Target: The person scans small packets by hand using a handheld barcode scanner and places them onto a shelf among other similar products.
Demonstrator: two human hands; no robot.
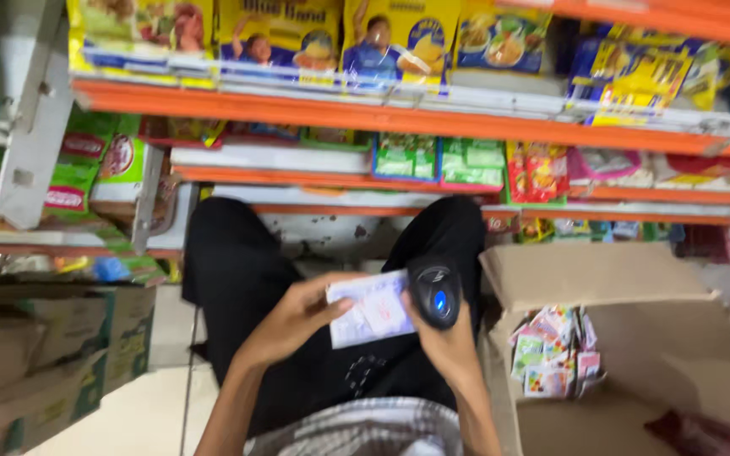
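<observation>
Over the lap, the left hand (297, 317) pinches a white, pink-printed paper slip (371, 308); the right hand (443, 338) grips a black handheld scanner (435, 293) with a blue light, touching the slip's edge.

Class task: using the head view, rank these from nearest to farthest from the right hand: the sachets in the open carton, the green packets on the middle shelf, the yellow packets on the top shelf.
From the right hand:
1. Sachets, in the carton just right.
2. Green packets, middle shelf, above.
3. Yellow packets, top shelf, highest.
</observation>
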